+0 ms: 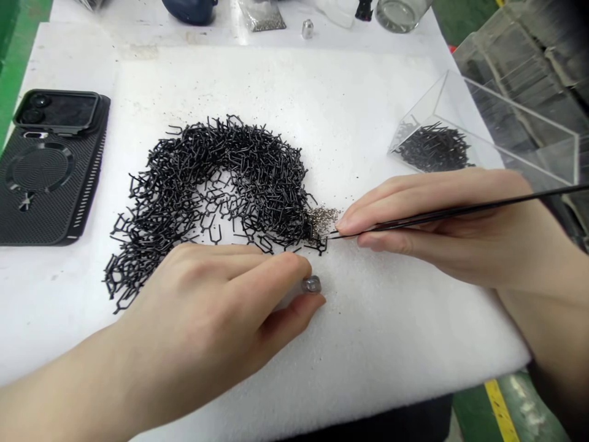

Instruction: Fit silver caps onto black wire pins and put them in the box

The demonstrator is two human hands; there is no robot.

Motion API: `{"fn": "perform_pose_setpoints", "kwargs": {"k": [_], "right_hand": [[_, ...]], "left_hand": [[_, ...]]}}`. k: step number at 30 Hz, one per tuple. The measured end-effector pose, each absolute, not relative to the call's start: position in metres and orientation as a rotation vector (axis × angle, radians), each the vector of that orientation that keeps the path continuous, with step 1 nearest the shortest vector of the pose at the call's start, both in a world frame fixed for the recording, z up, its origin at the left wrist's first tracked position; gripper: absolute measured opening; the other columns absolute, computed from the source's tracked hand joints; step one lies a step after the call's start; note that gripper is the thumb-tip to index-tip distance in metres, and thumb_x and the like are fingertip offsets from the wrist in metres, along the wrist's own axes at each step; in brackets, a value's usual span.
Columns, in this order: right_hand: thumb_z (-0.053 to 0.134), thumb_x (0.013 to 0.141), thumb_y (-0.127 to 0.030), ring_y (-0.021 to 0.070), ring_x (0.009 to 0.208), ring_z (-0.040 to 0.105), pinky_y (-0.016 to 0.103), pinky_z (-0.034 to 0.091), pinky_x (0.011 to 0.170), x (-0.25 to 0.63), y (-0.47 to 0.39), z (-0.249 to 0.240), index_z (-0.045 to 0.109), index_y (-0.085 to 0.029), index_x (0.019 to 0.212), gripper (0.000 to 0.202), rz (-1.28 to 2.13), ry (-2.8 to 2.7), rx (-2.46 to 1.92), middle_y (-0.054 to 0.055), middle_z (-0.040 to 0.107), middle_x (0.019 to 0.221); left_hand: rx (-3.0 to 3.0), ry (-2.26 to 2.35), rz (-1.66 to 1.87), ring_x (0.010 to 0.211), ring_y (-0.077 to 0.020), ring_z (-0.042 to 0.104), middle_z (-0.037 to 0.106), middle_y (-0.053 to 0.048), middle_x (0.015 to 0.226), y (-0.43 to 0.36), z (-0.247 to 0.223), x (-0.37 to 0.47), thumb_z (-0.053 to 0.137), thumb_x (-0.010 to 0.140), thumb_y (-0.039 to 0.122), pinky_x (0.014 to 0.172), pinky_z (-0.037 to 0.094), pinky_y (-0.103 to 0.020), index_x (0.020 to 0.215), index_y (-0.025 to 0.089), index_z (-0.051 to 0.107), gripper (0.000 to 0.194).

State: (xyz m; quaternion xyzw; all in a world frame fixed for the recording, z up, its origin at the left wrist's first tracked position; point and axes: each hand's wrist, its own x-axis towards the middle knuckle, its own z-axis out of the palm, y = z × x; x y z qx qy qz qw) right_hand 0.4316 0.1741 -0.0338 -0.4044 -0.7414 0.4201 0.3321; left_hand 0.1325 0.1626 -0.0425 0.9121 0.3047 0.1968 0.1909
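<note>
My left hand (221, 307) is closed, pinching a small shiny clear-grey piece (311, 284) between thumb and forefinger; most of it is hidden. Black tweezers (414, 216) are gripped in my right hand (432, 227), their tips at a small black forked part (321, 244). Just beyond the tips lies a little heap of tiny brassy pieces (324, 218). A large curved pile of black forked parts (239, 159) spreads to the left, with loose ones inside its curve. All of this rests on a white foam sheet (391, 344).
A black-cased phone (48, 172) lies at the left. At the right, a tilted clear tray (506, 116) holds more black parts. Along the back are a bag of small metal bits (262, 15), a small clear piece (307, 28), a glass jar (400, 15) and a dark blue object (189, 9).
</note>
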Motion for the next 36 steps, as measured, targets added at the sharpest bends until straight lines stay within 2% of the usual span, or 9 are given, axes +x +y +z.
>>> {"fn": "perform_pose_setpoints", "kwargs": {"k": [11,17,20,26,28,29,31,34,36], "right_hand": [[0.093,0.103,-0.024,0.0127,0.109,0.089,0.018,0.072,0.101,0.432,0.174,-0.034,0.097,-0.032,0.114,0.015,1.077,-1.969,-1.030,-0.004,0.093,0.116],[0.093,0.102,-0.022,0.0120,0.108,0.090,0.018,0.072,0.101,0.433,0.176,-0.035,0.097,-0.033,0.113,0.016,1.074,-1.973,-1.006,-0.005,0.093,0.115],[0.095,0.101,-0.023,0.0130,0.107,0.090,0.019,0.073,0.099,0.432,0.175,-0.036,0.097,-0.035,0.112,0.017,1.088,-1.930,-1.045,-0.004,0.093,0.114],[0.099,0.096,-0.021,0.0160,0.103,0.092,0.021,0.076,0.095,0.428,0.168,-0.028,0.098,-0.036,0.108,0.020,1.172,-1.784,-1.084,-0.004,0.093,0.109],[0.098,0.095,-0.018,0.0183,0.099,0.092,0.023,0.078,0.091,0.424,0.166,-0.024,0.098,-0.035,0.107,0.021,1.247,-1.771,-1.077,-0.003,0.093,0.107],[0.098,0.095,-0.017,0.0192,0.097,0.092,0.024,0.078,0.088,0.423,0.165,-0.022,0.098,-0.034,0.107,0.021,1.283,-1.767,-1.072,-0.002,0.093,0.105],[0.097,0.096,-0.017,0.0195,0.095,0.092,0.024,0.078,0.085,0.420,0.164,-0.020,0.098,-0.034,0.107,0.020,1.346,-1.763,-1.050,-0.001,0.093,0.103],[0.095,0.099,-0.017,0.0175,0.097,0.092,0.022,0.077,0.086,0.417,0.162,-0.020,0.097,-0.033,0.108,0.019,1.387,-1.764,-1.011,-0.001,0.093,0.104],[0.093,0.101,-0.018,0.0164,0.099,0.091,0.022,0.075,0.085,0.417,0.162,-0.022,0.096,-0.032,0.108,0.016,1.366,-1.782,-1.012,-0.001,0.092,0.105]], "left_hand": [[2.591,0.862,0.558,0.051,-0.0120,0.048,0.056,0.007,0.063,0.162,-0.039,0.132,0.059,0.120,0.030,0.051,0.035,-0.036,0.089,0.022,0.068,0.033],[2.570,0.855,0.577,0.051,-0.0124,0.048,0.058,0.007,0.063,0.162,-0.038,0.133,0.059,0.120,0.029,0.050,0.034,-0.037,0.093,0.021,0.073,0.031],[2.562,0.840,0.591,0.053,-0.0127,0.048,0.059,0.006,0.064,0.161,-0.038,0.133,0.061,0.120,0.028,0.051,0.035,-0.036,0.088,0.021,0.072,0.035],[2.549,0.926,0.621,0.059,-0.0114,0.061,0.066,0.006,0.068,0.161,-0.038,0.139,0.065,0.119,0.024,0.058,0.047,-0.033,0.086,0.019,0.076,0.035],[2.566,0.934,0.627,0.059,-0.0112,0.061,0.064,0.006,0.067,0.160,-0.037,0.140,0.069,0.117,0.022,0.059,0.048,-0.032,0.087,0.017,0.079,0.032],[2.586,0.916,0.657,0.056,-0.0112,0.056,0.056,0.008,0.062,0.160,-0.036,0.141,0.067,0.118,0.023,0.057,0.045,-0.033,0.087,0.017,0.080,0.034],[2.582,0.913,0.719,0.055,-0.0103,0.058,0.059,0.007,0.062,0.160,-0.034,0.142,0.066,0.118,0.021,0.055,0.045,-0.032,0.086,0.016,0.081,0.035],[2.591,0.952,0.655,0.062,-0.0114,0.070,0.075,0.005,0.071,0.160,-0.031,0.144,0.066,0.118,0.020,0.060,0.050,-0.032,0.085,0.017,0.081,0.036],[2.595,0.965,0.640,0.065,-0.0122,0.073,0.080,0.003,0.076,0.159,-0.030,0.144,0.068,0.118,0.023,0.060,0.049,-0.033,0.083,0.018,0.079,0.037]]}}
